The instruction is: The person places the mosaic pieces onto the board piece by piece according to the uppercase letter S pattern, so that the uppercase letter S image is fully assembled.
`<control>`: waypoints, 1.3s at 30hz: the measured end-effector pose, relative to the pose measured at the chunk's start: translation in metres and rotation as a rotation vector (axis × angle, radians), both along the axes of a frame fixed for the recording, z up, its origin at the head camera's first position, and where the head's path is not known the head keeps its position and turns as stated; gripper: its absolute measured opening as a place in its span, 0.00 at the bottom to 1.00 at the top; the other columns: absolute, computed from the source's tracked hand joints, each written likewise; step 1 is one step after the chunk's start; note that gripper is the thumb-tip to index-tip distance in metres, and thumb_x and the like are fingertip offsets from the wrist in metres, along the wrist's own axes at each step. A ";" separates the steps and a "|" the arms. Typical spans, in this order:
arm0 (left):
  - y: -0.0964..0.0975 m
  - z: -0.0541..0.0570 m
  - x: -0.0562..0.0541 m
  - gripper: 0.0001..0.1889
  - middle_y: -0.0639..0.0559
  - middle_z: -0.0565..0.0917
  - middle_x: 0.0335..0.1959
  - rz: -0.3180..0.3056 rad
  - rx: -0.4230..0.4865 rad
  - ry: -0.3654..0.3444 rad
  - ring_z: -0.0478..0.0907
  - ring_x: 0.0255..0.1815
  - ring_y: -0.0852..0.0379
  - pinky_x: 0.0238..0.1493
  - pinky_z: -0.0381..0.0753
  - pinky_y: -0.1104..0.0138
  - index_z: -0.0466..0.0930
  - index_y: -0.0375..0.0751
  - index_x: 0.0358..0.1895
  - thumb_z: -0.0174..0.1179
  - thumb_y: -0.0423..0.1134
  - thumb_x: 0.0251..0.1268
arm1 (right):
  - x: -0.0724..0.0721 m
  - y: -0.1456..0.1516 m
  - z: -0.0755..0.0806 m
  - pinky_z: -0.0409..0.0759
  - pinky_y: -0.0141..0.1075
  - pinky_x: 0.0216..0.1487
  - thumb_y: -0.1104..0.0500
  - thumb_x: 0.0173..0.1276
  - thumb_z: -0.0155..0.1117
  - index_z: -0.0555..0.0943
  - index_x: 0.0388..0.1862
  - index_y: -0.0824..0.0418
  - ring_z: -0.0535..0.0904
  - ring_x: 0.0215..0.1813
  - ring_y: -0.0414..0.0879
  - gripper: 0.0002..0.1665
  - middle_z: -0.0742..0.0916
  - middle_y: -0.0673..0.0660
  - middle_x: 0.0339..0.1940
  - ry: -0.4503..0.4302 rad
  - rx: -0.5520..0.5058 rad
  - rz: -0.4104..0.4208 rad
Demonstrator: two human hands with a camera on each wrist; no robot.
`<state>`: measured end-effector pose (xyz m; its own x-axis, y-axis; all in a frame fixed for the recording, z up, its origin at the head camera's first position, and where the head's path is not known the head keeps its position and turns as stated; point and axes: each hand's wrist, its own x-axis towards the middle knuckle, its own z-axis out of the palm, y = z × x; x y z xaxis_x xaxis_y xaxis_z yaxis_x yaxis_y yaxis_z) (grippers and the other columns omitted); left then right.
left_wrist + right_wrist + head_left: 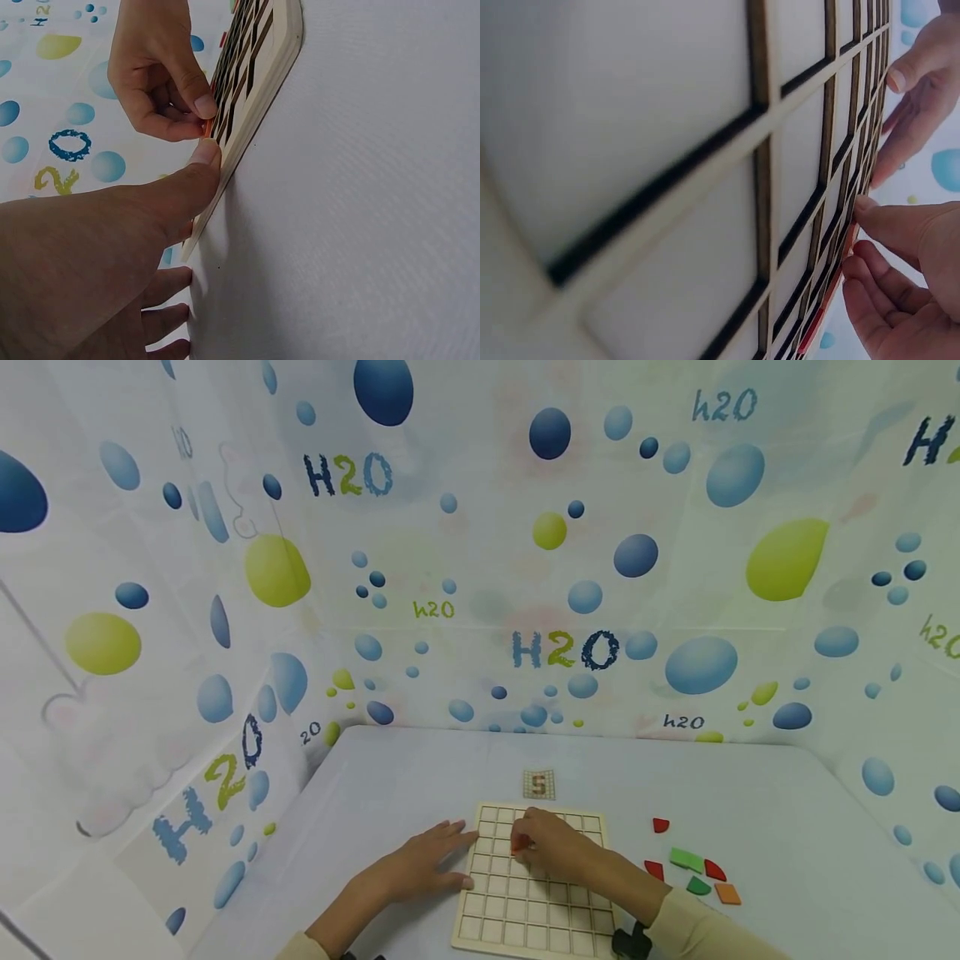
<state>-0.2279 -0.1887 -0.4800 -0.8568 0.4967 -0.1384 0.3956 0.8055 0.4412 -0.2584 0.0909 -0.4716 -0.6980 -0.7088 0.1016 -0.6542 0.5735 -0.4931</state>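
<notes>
A pale wooden grid board (491,931) with square cells lies on the table. My right hand (558,852) is over its upper middle cells, pinching a small orange-red piece (208,129) between thumb and fingers, low at the grid. Fingers hide much of that piece in the head view. Along the board's left edge rests my left hand (423,864), its fingers spread and fairly straight, thumb against the frame. Another red piece (810,330) shows at the grid in the right wrist view, below the pinching fingers.
Right of the board lie loose flat pieces: red quarter-rounds (660,825), a light green rectangle (686,859), a dark green piece (698,886) and an orange square (727,893). Behind the board is a small card marked like a 5 (538,784). Patterned curtains stand behind the table.
</notes>
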 end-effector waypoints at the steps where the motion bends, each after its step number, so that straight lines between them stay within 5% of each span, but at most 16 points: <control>1: 0.000 0.000 0.000 0.41 0.41 0.64 0.83 -0.001 0.001 -0.001 0.57 0.84 0.35 0.77 0.63 0.34 0.67 0.53 0.81 0.65 0.65 0.69 | 0.000 0.001 0.000 0.84 0.34 0.48 0.63 0.72 0.73 0.84 0.40 0.54 0.79 0.43 0.37 0.06 0.80 0.47 0.40 -0.001 -0.001 0.003; 14: 0.001 -0.001 -0.004 0.42 0.43 0.64 0.83 0.010 -0.012 -0.001 0.57 0.85 0.37 0.77 0.63 0.35 0.67 0.55 0.81 0.65 0.67 0.68 | -0.012 0.031 0.016 0.82 0.33 0.45 0.64 0.77 0.67 0.85 0.48 0.59 0.77 0.43 0.38 0.05 0.84 0.49 0.44 -0.048 -0.095 0.011; 24: 0.001 0.001 -0.003 0.42 0.44 0.64 0.84 0.015 -0.023 -0.008 0.57 0.85 0.37 0.78 0.63 0.36 0.67 0.55 0.81 0.64 0.67 0.68 | -0.025 0.108 0.035 0.87 0.44 0.56 0.58 0.76 0.70 0.85 0.51 0.58 0.81 0.49 0.42 0.09 0.85 0.47 0.45 0.003 -0.086 -0.232; 31: 0.002 0.003 -0.001 0.41 0.42 0.65 0.83 0.003 -0.016 -0.002 0.58 0.84 0.36 0.78 0.63 0.36 0.68 0.53 0.81 0.65 0.66 0.69 | -0.028 0.164 0.038 0.88 0.39 0.52 0.53 0.76 0.70 0.84 0.56 0.61 0.84 0.54 0.48 0.16 0.87 0.55 0.51 -0.101 -0.141 -0.367; 39: 0.005 0.001 0.000 0.42 0.42 0.66 0.82 0.018 -0.037 -0.003 0.58 0.84 0.37 0.78 0.64 0.36 0.68 0.53 0.80 0.65 0.67 0.68 | -0.031 0.201 0.025 0.88 0.48 0.56 0.57 0.75 0.70 0.82 0.59 0.66 0.82 0.57 0.56 0.20 0.87 0.63 0.56 -0.187 -0.130 -0.414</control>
